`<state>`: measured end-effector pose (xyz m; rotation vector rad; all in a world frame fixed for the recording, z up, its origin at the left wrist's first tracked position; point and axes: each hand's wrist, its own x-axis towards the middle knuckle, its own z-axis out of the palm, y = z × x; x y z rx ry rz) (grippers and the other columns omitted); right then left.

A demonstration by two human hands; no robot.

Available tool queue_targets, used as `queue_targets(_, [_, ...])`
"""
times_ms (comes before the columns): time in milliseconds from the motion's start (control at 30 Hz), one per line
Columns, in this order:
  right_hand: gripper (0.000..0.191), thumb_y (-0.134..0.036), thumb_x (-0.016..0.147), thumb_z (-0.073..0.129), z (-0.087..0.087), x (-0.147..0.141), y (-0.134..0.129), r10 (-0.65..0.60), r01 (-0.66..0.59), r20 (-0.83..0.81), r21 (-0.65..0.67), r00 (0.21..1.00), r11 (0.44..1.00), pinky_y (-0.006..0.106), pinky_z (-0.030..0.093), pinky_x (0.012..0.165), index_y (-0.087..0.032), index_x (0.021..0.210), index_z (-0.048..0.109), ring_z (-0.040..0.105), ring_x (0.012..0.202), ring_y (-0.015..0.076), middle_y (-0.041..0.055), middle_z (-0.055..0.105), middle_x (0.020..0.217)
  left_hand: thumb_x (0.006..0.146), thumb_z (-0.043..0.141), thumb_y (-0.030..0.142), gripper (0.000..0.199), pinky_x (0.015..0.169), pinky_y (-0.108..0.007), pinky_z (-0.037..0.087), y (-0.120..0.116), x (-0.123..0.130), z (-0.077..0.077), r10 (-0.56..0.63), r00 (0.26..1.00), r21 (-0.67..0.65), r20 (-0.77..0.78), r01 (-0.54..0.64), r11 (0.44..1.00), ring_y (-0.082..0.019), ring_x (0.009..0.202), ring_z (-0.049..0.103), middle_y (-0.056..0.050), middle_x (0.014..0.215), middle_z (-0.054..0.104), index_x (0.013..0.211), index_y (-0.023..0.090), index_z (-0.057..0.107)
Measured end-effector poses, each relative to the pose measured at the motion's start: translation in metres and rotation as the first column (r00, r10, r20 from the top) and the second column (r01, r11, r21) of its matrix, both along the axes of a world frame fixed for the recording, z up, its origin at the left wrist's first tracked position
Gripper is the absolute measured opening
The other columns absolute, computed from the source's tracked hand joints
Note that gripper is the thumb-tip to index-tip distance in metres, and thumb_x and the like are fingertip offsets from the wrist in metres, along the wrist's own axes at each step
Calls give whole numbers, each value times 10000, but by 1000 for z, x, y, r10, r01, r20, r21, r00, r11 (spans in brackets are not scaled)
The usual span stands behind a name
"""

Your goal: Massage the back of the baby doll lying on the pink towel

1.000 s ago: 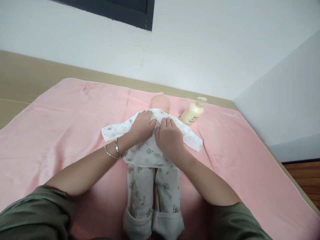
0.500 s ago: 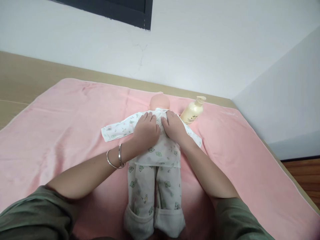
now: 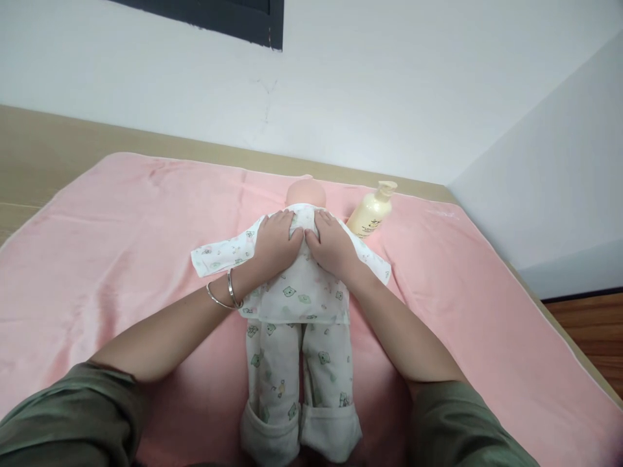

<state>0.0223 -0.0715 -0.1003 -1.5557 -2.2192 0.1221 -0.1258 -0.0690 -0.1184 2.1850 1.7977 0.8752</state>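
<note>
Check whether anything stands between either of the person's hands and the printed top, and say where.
Nothing visible does: the left hand and right hand both lie directly on the printed top. The pump bottle is off to the right, outside both hands' way.

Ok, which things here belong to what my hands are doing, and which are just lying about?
In use:
Printed top, under your left hand and right hand
Doll, head showing above the top
Printed trousers, below its hem
Pink blanket, spread beneath

Apparently just there:
Pump bottle, touched by neither hand
Dark frame, on the wall
</note>
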Motion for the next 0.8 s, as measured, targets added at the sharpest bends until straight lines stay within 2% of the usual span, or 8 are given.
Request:
queue_targets(167, [539, -346, 988, 402, -7, 5, 7, -9, 9, -50, -2, 999, 1000, 506, 365, 1225, -36, 1404, 548, 483, 1425, 328, 216, 567, 1487, 933, 367, 304, 480, 1198, -515, 375, 1, 0, -6, 8, 999, 17, 33, -9, 1000, -304, 1329, 557, -162, 1410, 634, 1313, 123, 598])
queue_targets(367, [591, -337, 991, 407, -8, 4, 5, -15, 14, -36, -21, 999, 1000, 496, 332, 1247, 15, 1458, 493, 443, 1464, 339, 232, 517, 1533, 936, 366, 306, 505, 1204, -518, 375, 0, 0, -5, 9, 1000, 0, 27, -9, 1000, -313, 1329, 562, -180, 1401, 636, 1330, 89, 596])
queue_targets(533, [575, -353, 990, 394, -10, 4, 6, -7, 7, -51, 0, 999, 1000, 521, 359, 1226, -25, 1447, 510, 461, 1450, 334, 224, 538, 1516, 930, 378, 308, 477, 1187, -532, 391, 1, 0, -5, 3, 999, 16, 42, -4, 1000, -312, 1311, 575, -166, 1382, 654, 1303, 120, 607])
queue_targets(633, [578, -350, 987, 392, -10, 5, 7, 1, -1, -51, 4, 999, 1000, 521, 350, 1230, -9, 1440, 508, 460, 1446, 343, 236, 540, 1508, 929, 371, 313, 488, 1191, -526, 384, 1, 0, -6, 4, 999, 14, 37, -4, 1000, -314, 1315, 570, -173, 1391, 645, 1307, 112, 605])
queue_targets(800, [617, -379, 977, 424, -7, 11, 10, 92, -92, 13, -18, 996, 996, 560, 337, 1233, 2, 1462, 463, 403, 1485, 368, 262, 497, 1532, 928, 369, 296, 470, 1181, -515, 390, 2, 0, -8, 7, 999, 43, 34, -8, 999, -306, 1302, 577, -162, 1367, 661, 1298, 131, 607])
